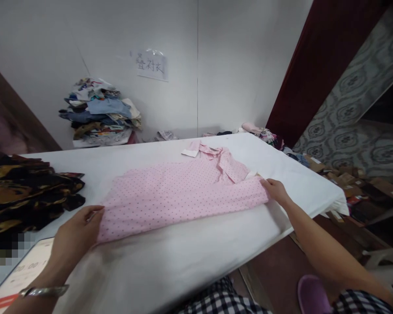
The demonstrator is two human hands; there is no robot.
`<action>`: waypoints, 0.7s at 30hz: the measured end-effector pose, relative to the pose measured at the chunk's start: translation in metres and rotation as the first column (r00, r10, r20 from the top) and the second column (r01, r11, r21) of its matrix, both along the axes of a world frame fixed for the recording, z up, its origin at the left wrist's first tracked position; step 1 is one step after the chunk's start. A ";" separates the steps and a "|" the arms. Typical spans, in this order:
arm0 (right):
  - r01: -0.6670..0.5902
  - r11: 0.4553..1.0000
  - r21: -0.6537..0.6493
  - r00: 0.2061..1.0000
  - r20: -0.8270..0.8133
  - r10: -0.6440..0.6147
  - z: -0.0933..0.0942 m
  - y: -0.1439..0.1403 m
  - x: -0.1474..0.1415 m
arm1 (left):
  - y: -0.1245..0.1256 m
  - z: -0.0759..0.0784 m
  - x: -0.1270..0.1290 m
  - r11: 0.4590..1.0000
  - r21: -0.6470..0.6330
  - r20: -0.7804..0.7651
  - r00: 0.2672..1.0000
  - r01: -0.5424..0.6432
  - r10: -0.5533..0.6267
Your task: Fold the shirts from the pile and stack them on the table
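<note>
Clearly, the white-covered table is the landmark here, with clothes around several of its sides. On its left end sits a heap of black-and-gold printed clothing, the nearest bulk to the left hand. At the table's near left corner lies a lit phone-like screen, partly hidden by the left forearm, which wears a metal bangle. Beyond the table's far edge, toward the left, rises a tall stack of mixed garments, and above that edge a handwritten paper sign is fixed to the wall. A lower pile of clothes is by the table's far right corner; cardboard packages lie off its right end, and a purple slipper is below its near side.

Across the table's middle lies a pink polka-dot shirt. The left fingers are closed in a narrow pinch on its left end; the right hand grips its right end, thumb and fingers together over the cloth.
</note>
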State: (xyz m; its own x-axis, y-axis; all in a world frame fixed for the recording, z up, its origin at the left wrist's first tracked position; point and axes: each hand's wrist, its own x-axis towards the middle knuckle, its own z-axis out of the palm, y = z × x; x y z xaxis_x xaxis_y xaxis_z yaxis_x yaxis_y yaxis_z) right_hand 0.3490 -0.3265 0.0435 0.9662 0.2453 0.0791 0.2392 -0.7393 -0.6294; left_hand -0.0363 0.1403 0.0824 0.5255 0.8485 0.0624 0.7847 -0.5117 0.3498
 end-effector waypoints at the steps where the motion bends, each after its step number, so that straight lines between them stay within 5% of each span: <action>1: -0.018 0.997 -0.070 0.999 0.026 0.020 -0.002 0.001 -0.002 | 0.001 -0.002 -0.001 1.000 -0.002 -0.052 0.999 0.007 -0.008; 6: -0.039 0.939 -0.340 0.996 0.066 0.065 -0.005 0.001 -0.008 | 0.003 -0.009 -0.004 0.971 -0.238 -0.175 0.984 -0.021 -0.022; 9: -0.039 0.932 -0.362 0.999 -0.030 0.030 0.004 0.003 -0.007 | 0.005 -0.007 -0.003 0.994 -0.105 -0.149 0.989 -0.028 0.012; 13: -0.017 0.931 -0.364 0.998 0.050 0.038 0.024 0.021 -0.003 | 0.013 -0.009 0.018 0.946 0.208 -0.122 0.967 0.247 -0.225; 17: -0.124 0.855 -0.503 0.986 0.031 0.161 0.036 0.061 0.003 | 0.017 -0.019 0.053 0.829 0.179 -0.210 0.843 0.530 -0.495; 21: -0.101 0.805 -0.585 0.978 0.089 0.187 0.035 0.095 0.012 | 0.016 -0.019 0.072 0.806 0.131 -0.319 0.794 0.577 -0.517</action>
